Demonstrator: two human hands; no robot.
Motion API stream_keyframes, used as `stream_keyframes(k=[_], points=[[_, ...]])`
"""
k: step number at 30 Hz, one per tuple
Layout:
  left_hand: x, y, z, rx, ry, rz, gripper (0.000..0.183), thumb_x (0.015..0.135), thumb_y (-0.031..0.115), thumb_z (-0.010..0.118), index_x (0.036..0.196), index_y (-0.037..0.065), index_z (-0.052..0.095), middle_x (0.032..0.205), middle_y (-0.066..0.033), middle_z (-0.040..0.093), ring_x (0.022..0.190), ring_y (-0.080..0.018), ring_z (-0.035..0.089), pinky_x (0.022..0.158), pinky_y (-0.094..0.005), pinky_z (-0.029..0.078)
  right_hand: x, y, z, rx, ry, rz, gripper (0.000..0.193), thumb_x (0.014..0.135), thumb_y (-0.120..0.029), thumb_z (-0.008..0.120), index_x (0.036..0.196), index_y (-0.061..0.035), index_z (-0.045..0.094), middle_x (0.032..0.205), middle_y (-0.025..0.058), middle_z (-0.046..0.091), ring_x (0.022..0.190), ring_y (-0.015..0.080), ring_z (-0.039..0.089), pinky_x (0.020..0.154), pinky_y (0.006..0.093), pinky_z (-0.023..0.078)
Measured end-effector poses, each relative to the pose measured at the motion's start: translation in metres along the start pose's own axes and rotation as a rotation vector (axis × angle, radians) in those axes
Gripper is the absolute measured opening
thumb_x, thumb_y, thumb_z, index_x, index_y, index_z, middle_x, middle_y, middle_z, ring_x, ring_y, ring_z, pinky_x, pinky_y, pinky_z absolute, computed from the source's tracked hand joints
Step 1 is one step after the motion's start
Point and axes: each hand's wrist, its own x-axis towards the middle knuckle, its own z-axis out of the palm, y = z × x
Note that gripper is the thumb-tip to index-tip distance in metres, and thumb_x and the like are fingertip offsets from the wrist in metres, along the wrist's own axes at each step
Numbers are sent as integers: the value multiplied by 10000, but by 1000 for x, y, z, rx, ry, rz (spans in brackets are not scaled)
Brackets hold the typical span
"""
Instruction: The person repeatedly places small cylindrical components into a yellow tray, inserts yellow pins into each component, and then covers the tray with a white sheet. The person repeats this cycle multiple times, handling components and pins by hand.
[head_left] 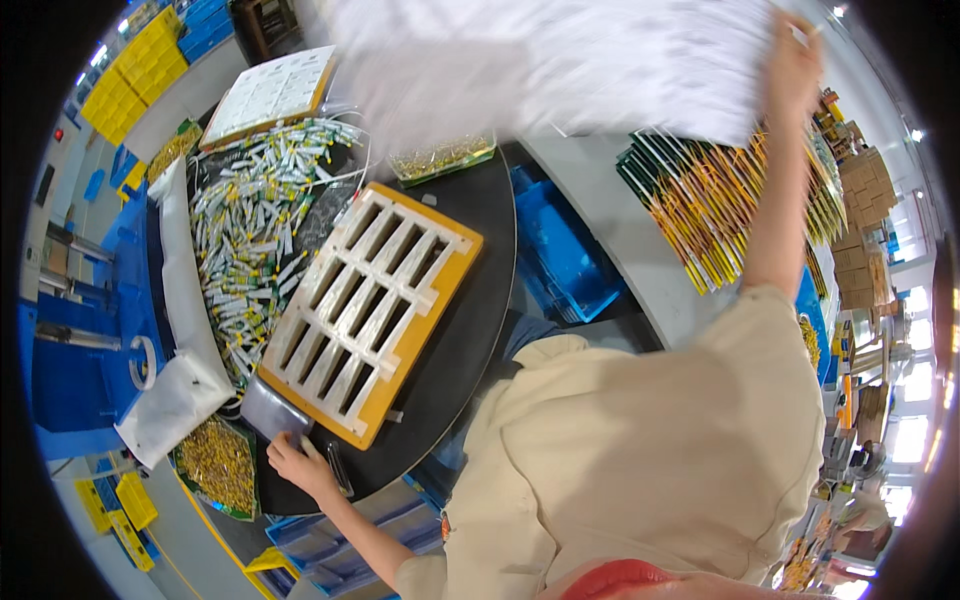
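High at the right, my right hand point(795, 75) is closed on the edge of a large white sheet point(600, 70), smeared by motion; the sheet hides the far part of the workplace. My left hand point(298, 465) lies low on the black round table with its fingers loosely apart, by the near edge of a flat grey block point(273, 408). A small dark tool point(340, 468) lies beside that hand. Just beyond, a slotted white tray on an orange-yellow base point(365, 310) lies tilted, its slots looking unfilled.
Many small white tubes with yellow-green ends point(250, 225) are heaped left of the tray. A bag of small yellow pieces point(215, 465) sits near left. Another white panel point(270, 95) stands behind. Blue bins point(570, 250) and stacked printed cards point(700, 200) are at the right.
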Motion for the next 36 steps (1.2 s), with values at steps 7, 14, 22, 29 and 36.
stream_keyframes(k=[7, 14, 22, 29, 36], points=[[-14, -15, 13, 38, 195, 179, 185, 818, 17, 743, 933, -4, 600, 1032, -157, 603, 954, -354, 584, 812, -453, 499, 211, 339, -253, -1099, -338, 198, 590, 944, -497, 582, 1296, -30, 656, 1352, 184, 627, 1245, 296, 584, 1058, 358, 418], [-11, 27, -30, 96, 28, 37, 213, 818, -26, 687, 1014, 21, 618, 1079, -153, 644, 973, -350, 613, 873, -436, 504, 195, 372, -271, -1452, -578, 106, 488, 1029, -385, 440, 1324, -50, 636, 1361, 151, 612, 1239, 250, 581, 1056, 357, 424], [10, 201, -20, -680, -217, 118, 245, 778, 34, 759, 1021, 63, 748, 1021, -121, 688, 972, -301, 658, 863, -379, 522, -129, -11, 6, 116, -1238, -163, 387, 967, -156, 445, 1288, -31, 620, 1264, 120, 648, 1185, 237, 586, 1008, 367, 448], [25, 195, -6, -1368, 23, -497, 291, 805, 34, 793, 1053, 19, 641, 1016, -97, 715, 893, -161, 675, 823, -288, 548, -430, -191, 120, 1009, -1935, -131, 228, 969, -212, 634, 1116, -46, 580, 857, 165, 682, 775, 307, 681, 698, 367, 523], [31, 125, -2, -907, 13, -768, 251, 848, 189, 818, 910, -16, 689, 790, -83, 716, 711, -118, 648, 672, -276, 542, -480, -276, 195, 1489, -1388, -892, 204, 792, -167, 773, 900, -58, 640, 799, 76, 590, 803, 278, 582, 697, 381, 508]])
